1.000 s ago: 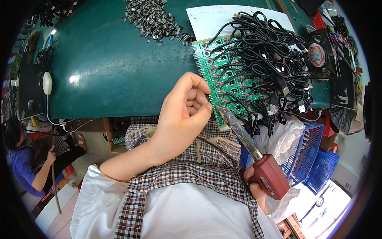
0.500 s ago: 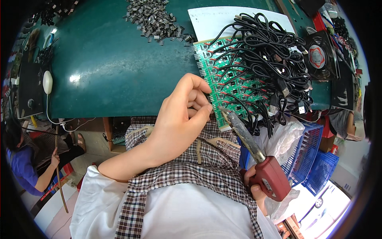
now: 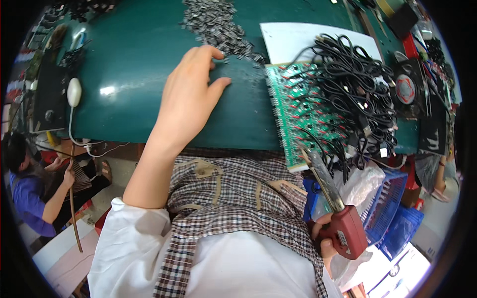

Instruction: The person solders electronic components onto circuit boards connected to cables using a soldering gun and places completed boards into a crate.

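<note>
My left hand (image 3: 186, 99) is over the green table, its fingertips at the near edge of a pile of small black-and-silver parts (image 3: 213, 27). Thumb and forefinger stand apart, and I see nothing held between them. At the lower right, my right hand (image 3: 325, 243) grips the dark red handle of a soldering iron (image 3: 343, 231), partly hidden behind it. The iron's metal tip points up to the near end of a green circuit board panel (image 3: 285, 131). Black cables (image 3: 343, 74) with red wire ends run over the panel's right part.
A white sheet (image 3: 278, 37) lies under the cables. A fan (image 3: 407, 89) stands to their right, with blue crates (image 3: 382, 198) below the table edge. A white corded device (image 3: 74, 92) is at the left. Another person (image 3: 32, 193) sits at far left, holding a stick.
My left hand has moved from the panel's left edge up and left to the pile, its fingers opening. The panel and iron appear slightly lower and farther right as the view shifts.
</note>
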The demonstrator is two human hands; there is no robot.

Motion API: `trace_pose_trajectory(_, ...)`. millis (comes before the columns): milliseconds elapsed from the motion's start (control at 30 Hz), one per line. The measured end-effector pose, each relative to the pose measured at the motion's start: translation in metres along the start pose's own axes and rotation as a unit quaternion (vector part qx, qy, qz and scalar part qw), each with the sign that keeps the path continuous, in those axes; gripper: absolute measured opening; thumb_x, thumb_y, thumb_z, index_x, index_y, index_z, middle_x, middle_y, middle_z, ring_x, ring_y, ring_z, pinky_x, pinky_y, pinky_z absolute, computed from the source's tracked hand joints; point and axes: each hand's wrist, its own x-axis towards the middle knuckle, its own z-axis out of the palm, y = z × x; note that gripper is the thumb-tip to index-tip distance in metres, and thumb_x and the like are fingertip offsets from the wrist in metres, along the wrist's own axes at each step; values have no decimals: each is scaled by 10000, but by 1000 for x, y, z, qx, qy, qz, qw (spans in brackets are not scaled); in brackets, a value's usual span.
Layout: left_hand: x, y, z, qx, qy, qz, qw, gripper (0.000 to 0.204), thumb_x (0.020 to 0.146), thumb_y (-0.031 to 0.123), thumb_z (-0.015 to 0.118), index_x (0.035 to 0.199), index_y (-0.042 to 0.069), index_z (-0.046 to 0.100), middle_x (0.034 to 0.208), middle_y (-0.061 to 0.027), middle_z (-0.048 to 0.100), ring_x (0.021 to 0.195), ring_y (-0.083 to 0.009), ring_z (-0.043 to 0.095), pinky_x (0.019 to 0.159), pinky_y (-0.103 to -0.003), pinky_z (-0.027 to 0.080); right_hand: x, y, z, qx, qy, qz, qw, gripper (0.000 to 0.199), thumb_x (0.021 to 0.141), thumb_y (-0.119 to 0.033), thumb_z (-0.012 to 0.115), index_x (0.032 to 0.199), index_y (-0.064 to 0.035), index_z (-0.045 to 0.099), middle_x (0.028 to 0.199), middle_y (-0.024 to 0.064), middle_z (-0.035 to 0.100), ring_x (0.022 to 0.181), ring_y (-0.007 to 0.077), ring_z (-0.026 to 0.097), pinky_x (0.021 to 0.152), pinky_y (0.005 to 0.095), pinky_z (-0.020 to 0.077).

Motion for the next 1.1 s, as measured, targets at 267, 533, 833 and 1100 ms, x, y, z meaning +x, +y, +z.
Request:
trace_pose_trajectory(267,23,-7,8,14,-20,-29,999,169,713,97,631,808,-30,574,768,-164,584,746,-321,567,679,-386,451,5,-11,11,11,-1,23,1000,635,691,-479,657,1019,39,493,657,69,518,517,106,425,481,233,274)
trace_pose_trajectory(533,26,-13,5,152,-20,102,983,90,741,31,538,779,-32,589,793,-179,592,763,-340,570,698,-409,455,0,4,7,45,23,-30,998,626,684,-446,702,924,79,461,714,72,505,407,119,429,378,240,321)
trace_pose_trajectory(833,-48,37,0,-484,-299,-221,792,117,771,-34,577,884,-56,594,795,-83,613,725,-124,606,652,-216,488,0,6,5,75,32,-33,996,644,687,-443,697,966,81,448,762,95,523,416,123,444,383,232,336)
trace_pose_trajectory(1100,-63,60,22,-529,-224,-218,789,180,776,-78,514,886,19,410,791,-57,530,704,-109,560,659,-226,480,5,-2,6,70,18,-26,997,655,694,-450,690,964,94,446,760,108,534,416,125,448,371,230,319)
